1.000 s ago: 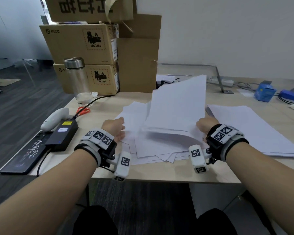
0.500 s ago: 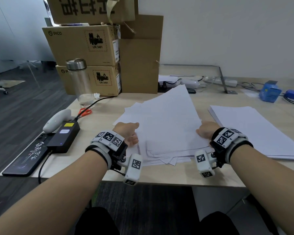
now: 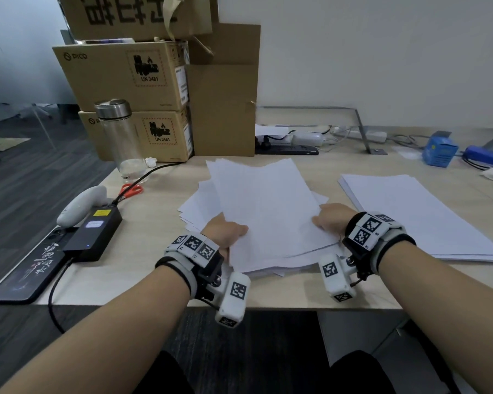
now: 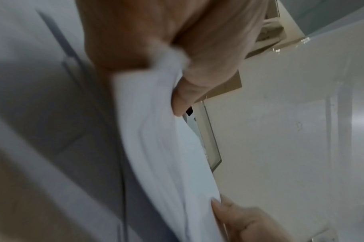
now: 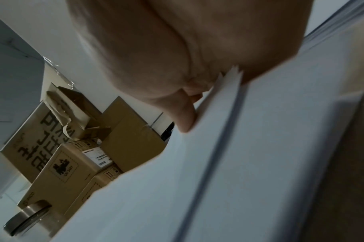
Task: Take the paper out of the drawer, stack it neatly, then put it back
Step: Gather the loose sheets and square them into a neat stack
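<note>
The person is sitting at a pale wooden table (image 3: 310,291) with both hands on a loose, fanned pile of white paper (image 3: 265,211) that is lying on the tabletop in front of them, its sheets skewed so their corners are sticking out at the left and along the near edge. The left hand (image 3: 225,231) is gripping the pile's left near edge; the left wrist view is showing the thumb lying on top of the sheets with the other fingers (image 4: 183,104) curling underneath, so several sheets are pinched between them. The right hand (image 3: 329,216) is holding the right edge in the same way, with its thumb (image 5: 185,117) pressing on the top sheet and the edges of the sheets tucked into the palm. The held top sheets are lifting slightly above the ones beneath.

Just to the right, apart from the messy pile, a second, squared stack of paper (image 3: 416,214) is lying flat. Behind the pile, cardboard boxes (image 3: 125,78) are standing stacked against the wall, with a clear bottle (image 3: 123,140) in front of them. A black power adapter (image 3: 94,234) and orange-handled scissors (image 3: 131,189) are lying to the left.
</note>
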